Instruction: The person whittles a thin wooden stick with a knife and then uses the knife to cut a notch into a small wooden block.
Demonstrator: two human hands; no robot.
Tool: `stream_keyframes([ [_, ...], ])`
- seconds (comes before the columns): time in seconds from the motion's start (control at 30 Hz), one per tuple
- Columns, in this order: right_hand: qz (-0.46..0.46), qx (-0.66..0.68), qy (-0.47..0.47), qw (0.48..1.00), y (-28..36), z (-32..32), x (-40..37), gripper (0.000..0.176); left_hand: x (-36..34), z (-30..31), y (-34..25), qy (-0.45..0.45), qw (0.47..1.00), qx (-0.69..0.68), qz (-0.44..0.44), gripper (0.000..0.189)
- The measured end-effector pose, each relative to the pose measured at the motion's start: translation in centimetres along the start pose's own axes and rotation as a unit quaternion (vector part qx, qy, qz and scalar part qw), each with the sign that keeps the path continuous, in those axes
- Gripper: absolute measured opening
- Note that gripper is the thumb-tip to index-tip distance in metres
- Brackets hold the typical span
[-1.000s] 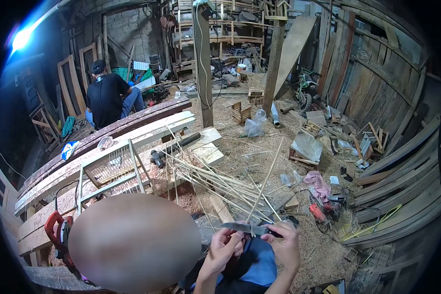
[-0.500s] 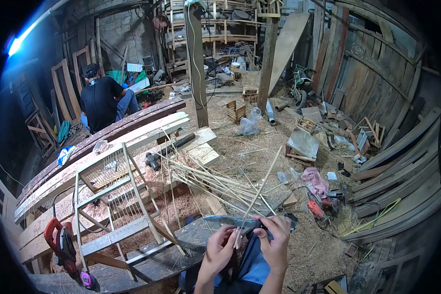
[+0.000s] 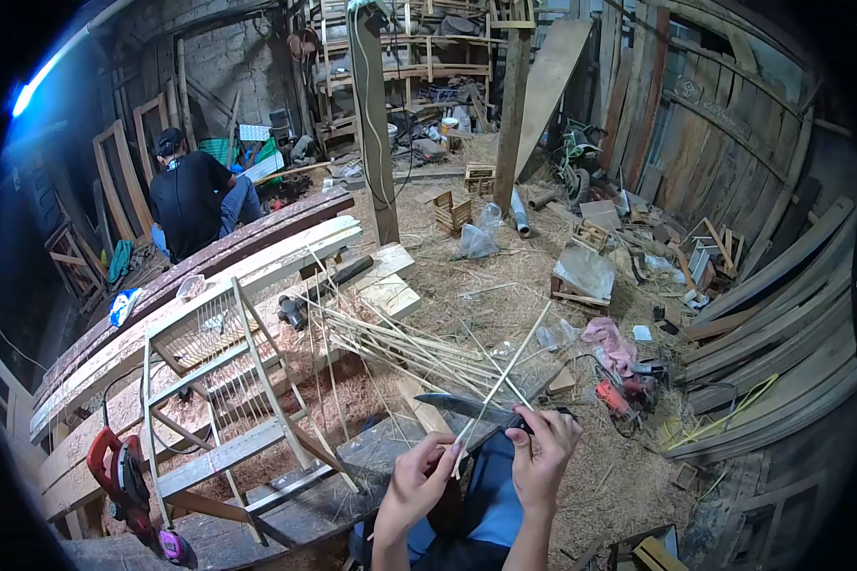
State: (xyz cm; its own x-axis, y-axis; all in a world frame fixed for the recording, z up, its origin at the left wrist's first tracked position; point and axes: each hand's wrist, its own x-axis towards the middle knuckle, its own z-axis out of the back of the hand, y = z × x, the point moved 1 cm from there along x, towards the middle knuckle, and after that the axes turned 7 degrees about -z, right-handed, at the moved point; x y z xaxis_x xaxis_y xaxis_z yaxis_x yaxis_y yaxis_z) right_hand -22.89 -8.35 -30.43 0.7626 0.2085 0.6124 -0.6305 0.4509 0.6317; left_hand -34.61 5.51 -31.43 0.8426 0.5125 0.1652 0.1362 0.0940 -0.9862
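My left hand (image 3: 417, 483) is closed on the lower end of a thin wooden stick (image 3: 516, 362), which slants up and away to the right. In my right hand (image 3: 543, 455) is the dark handle of a knife (image 3: 452, 403). Its long curved blade points left and crosses the stick just above my left fingers. Beyond my hands, a loose pile of similar thin sticks (image 3: 419, 350) lies across the wood shavings. To the left, a wooden frame (image 3: 221, 459) with thin slats leans over the workbench (image 3: 328, 506).
A red power tool (image 3: 122, 476) and a pink tape measure (image 3: 170, 545) are at the bench's left end. A drill-like tool (image 3: 295, 312) rests on the planks. Another person (image 3: 192, 195) sits at the back left. Red tools (image 3: 619, 392) lie on the floor at right.
The knife has come up and left, its blade now showing fully across the stick. My right hand has shifted slightly right, and the stick's lower end has turned a little. The view has moved slightly.
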Motion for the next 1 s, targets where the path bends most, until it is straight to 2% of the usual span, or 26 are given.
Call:
stream_keyframes([
  [0.23,-0.03,-0.001,-0.044,0.999,-0.9,-0.1,-0.5,0.031,-0.4,-0.1,-2.1,0.02,0.999,0.039,0.009,0.021],
  [0.3,-0.036,-0.018,-0.068,0.997,-2.3,0.2,0.1,0.033,-0.7,0.3,-3.3,0.097,0.992,0.064,0.039,0.022],
  [0.33,-0.079,0.011,-0.153,0.985,-3.5,0.9,0.6,0.034,-0.8,0.5,-2.2,0.073,0.997,0.029,-0.012,0.021],
  [0.37,-0.12,0.041,-0.237,0.963,-4.6,1.6,1.0,0.035,-1.1,1.1,-1.4,0.072,0.997,0.029,-0.013,0.021],
  [0.43,-0.169,0.07,-0.187,0.965,-5.5,3.4,1.0,0.036,-1.3,2.3,-2.2,-0.001,0.999,0.013,0.031,0.022],
  [0.5,-0.144,0.045,-0.174,0.973,-5.3,4.1,0.7,0.035,-1.1,2.5,-2.9,-0.006,0.999,0.001,0.042,0.023],
  [0.6,-0.16,0.1,-0.115,0.975,-3.8,3.4,0.4,0.035,-0.7,1.5,-2.3,-0.02,0.992,-0.109,0.058,0.023],
  [0.63,-0.129,0.098,-0.105,0.981,-3.8,2.9,0.4,0.035,-0.6,1.2,-1.8,-0.018,0.992,-0.107,0.057,0.023],
  [0.7,-0.124,0.114,0.002,0.986,-2.6,3.1,0.5,0.037,-0.4,0.5,-1.6,0.022,0.976,-0.198,0.084,0.023],
  [0.77,-0.09,0.121,0.04,0.988,-2.0,2.4,0.4,0.039,-0.5,-0.5,-1.3,0.011,0.972,-0.216,0.092,0.023],
  [0.83,-0.09,0.138,0.056,0.985,-1.3,2.0,0.3,0.039,-0.4,-1.0,-0.8,-0.005,0.977,-0.206,0.051,0.025],
  [0.87,-0.076,0.146,0.112,0.98,-1.1,1.7,0.2,0.038,-0.5,-1.4,-0.6,-0.062,0.975,-0.183,0.109,0.021],
  [0.93,-0.045,0.15,0.211,0.965,-0.6,1.3,0.2,0.038,-0.4,-1.4,-0.3,-0.067,0.974,-0.195,0.092,0.022],
  [1.0,-0.04,0.157,0.23,0.96,-0.2,1.1,0.0,0.037,-0.4,-1.3,-0.4,-0.068,0.969,-0.227,0.071,0.023],
])
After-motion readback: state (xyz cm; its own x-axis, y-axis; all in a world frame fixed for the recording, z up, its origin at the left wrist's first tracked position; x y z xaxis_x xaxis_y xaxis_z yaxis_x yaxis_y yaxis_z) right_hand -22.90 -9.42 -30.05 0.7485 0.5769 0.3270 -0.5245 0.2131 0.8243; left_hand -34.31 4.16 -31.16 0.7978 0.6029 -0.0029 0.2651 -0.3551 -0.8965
